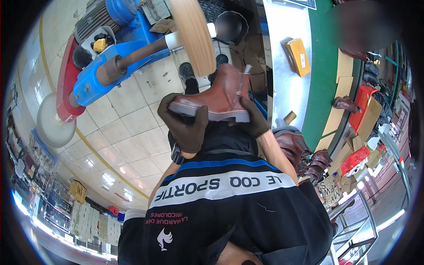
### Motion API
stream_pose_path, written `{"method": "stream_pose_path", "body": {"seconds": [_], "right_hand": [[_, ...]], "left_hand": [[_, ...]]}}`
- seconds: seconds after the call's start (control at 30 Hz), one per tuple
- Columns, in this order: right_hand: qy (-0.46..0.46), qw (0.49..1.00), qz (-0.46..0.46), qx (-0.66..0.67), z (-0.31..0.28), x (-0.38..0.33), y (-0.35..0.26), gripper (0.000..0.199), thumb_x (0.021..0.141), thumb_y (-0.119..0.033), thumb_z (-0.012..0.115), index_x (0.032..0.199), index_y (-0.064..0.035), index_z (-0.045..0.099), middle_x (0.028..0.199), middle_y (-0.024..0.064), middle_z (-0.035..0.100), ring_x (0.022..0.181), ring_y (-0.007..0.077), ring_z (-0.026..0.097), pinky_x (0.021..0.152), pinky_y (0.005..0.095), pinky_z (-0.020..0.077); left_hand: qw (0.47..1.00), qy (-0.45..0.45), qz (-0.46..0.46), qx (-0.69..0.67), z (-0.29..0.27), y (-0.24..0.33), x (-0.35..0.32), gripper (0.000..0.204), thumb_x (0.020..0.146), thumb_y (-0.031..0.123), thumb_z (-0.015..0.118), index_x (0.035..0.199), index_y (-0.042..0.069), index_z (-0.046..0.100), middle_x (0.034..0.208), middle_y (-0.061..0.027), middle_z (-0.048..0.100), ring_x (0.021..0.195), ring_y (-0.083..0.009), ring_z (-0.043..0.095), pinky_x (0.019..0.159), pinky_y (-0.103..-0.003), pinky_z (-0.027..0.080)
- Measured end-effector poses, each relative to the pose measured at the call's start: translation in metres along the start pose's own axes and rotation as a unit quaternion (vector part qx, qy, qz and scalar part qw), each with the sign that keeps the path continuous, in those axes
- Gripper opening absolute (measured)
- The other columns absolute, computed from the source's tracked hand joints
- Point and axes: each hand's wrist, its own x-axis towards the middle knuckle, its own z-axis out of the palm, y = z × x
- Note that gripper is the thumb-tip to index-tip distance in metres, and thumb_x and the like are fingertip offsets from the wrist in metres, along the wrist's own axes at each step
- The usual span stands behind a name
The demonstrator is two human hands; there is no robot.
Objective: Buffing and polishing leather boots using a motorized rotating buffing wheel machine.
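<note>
Here, the scene in lines, with clock directions read from the boot.

Boot: a reddish-brown ankle boot (223, 90) with a pale, thick sole, lying on its side in mid-air above the person's lap, toe toward 9 o'clock, heel toward 3 o'clock.

Left hand: the left hand (187, 126), in a dark glove, sits at 7 o'clock under the toe end; its fingers are curled around the sole edge and pressed against it, holding the boot.

Right hand: the right hand (254, 119), also gloved, sits at 4 o'clock at the heel end; its fingers wrap the heel and sole, clamped on the boot.

Wheel: a tan buffing wheel (194, 33) stands at 11 o'clock, its lower rim touching or just above the boot's upper; which of the two I cannot tell.

Machine: the wheel sits on the shaft of a blue machine (110, 66), which stretches toward 9 o'clock; a grey disc (53, 121) is on its far end.

Surface: a metal surface (287, 79) with a green edge runs at 2 o'clock, carrying a yellow box (298, 56).

Other boots: several dark brown boots (304, 154) stand near 4 o'clock, just beside the right forearm.

Floor: pale tiles (132, 128) lie beneath, at 8 o'clock.
</note>
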Motion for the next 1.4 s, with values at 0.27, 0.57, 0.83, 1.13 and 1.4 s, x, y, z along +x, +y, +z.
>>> {"method": "stream_pose_path", "body": {"seconds": [0.27, 0.57, 0.83, 1.13, 1.4], "right_hand": [[-0.033, 0.844, 0.264, 0.465, 0.038, 0.035, 0.004, 0.051, 0.085, -0.048, 0.052, 0.120, -0.0100, 0.050, 0.099, 0.0102, 0.064, 0.079, 0.0228, 0.065, 0.053, 0.0373, 0.0556], [0.042, 0.848, 0.168, 0.501, 0.030, -0.019, -0.053, 0.057, 0.089, -0.052, 0.042, 0.126, -0.0082, 0.043, 0.105, 0.0157, 0.061, 0.083, 0.0299, 0.064, 0.057, 0.0407, 0.0554], [0.010, 0.873, 0.295, 0.388, 0.010, -0.042, -0.026, 0.058, 0.087, -0.049, 0.049, 0.128, -0.0078, 0.043, 0.112, 0.0156, 0.057, 0.092, 0.0276, 0.061, 0.068, 0.0408, 0.0541], [0.002, 0.962, -0.130, -0.240, 0.031, -0.043, -0.070, 0.111, 0.060, -0.027, 0.083, 0.138, 0.0039, 0.011, 0.132, 0.0255, 0.036, 0.121, 0.0322, 0.042, 0.097, 0.0396, 0.0380], [0.231, 0.839, -0.191, -0.453, 0.055, 0.004, -0.077, 0.113, 0.062, -0.029, 0.080, 0.136, 0.0044, 0.002, 0.125, 0.0291, 0.038, 0.112, 0.0407, 0.047, 0.091, 0.0455, 0.0410]], "left_hand": [[0.978, 0.073, 0.092, 0.172, 0.016, 0.008, 0.056, 0.056, 0.065, 0.018, 0.077, 0.109, 0.000, 0.048, 0.101, -0.0116, 0.052, 0.088, -0.0224, 0.053, 0.078, -0.032, 0.045], [0.953, -0.094, 0.276, 0.083, 0.015, 0.090, 0.047, 0.066, 0.063, 0.028, 0.077, 0.115, 0.000, 0.045, 0.102, -0.0116, 0.051, 0.088, -0.0187, 0.054, 0.074, -0.030, 0.047], [0.940, -0.339, 0.025, -0.037, -0.022, 0.024, 0.003, 0.068, 0.062, 0.017, 0.079, 0.119, 0.001, 0.046, 0.105, -0.0120, 0.055, 0.097, -0.0215, 0.058, 0.081, -0.032, 0.048], [0.975, -0.220, 0.039, 0.009, 0.016, 0.037, 0.000, 0.053, 0.064, 0.020, 0.077, 0.107, -0.001, 0.054, 0.097, -0.0168, 0.055, 0.086, -0.0283, 0.059, 0.071, -0.033, 0.049], [0.982, -0.108, -0.112, -0.112, 0.010, -0.006, -0.010, 0.029, 0.091, 0.017, 0.050, 0.112, -0.002, 0.054, 0.093, -0.0156, 0.057, 0.079, -0.0229, 0.060, 0.072, -0.028, 0.047]]}}
